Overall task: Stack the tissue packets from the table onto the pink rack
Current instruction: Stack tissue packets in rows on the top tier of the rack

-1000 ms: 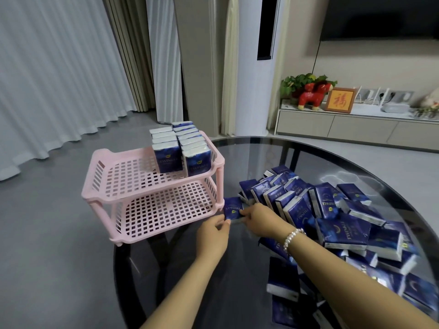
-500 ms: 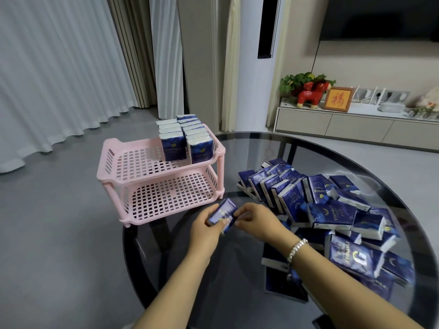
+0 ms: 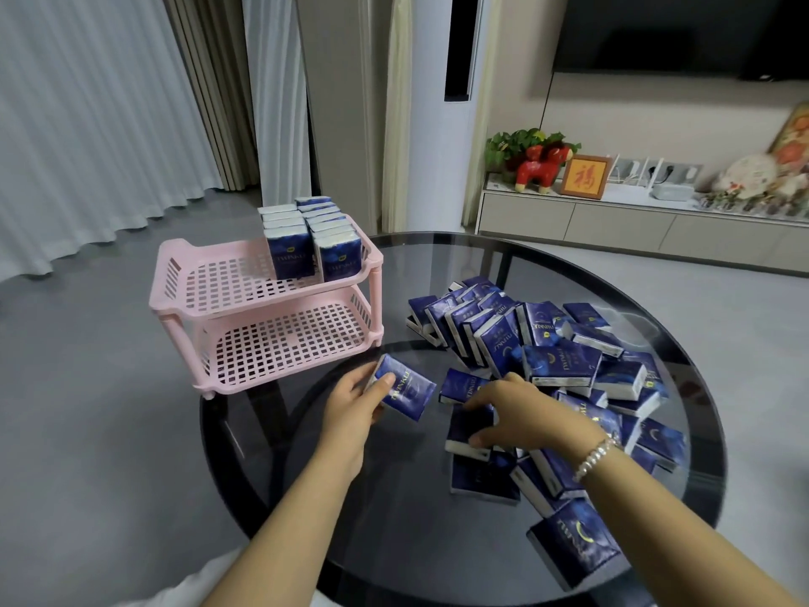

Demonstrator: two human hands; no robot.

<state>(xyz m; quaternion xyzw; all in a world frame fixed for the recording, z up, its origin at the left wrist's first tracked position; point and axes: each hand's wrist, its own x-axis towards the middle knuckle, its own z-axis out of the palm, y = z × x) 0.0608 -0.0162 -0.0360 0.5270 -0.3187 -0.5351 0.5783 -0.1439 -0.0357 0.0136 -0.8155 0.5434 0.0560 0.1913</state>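
Since half a second ago, your right hand [image 3: 516,411] is leaving the packet [image 3: 405,392] and is now closing its fingers around another packet [image 3: 468,429] in the pile [image 3: 564,361], right of the pink rack [image 3: 267,308]. Your left hand [image 3: 354,405] is gripping the first packet alone, just in front of the rack. Its one-sided grip is risking a slip; pulling may topple leaning neighbours. "TWINKLE" is readable on the wrappers.

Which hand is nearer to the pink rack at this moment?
Left. The left hand, holding a tissue packet, is just in front of the pink rack, near its lower shelf. The right hand is farther right, on the packets in the pile.
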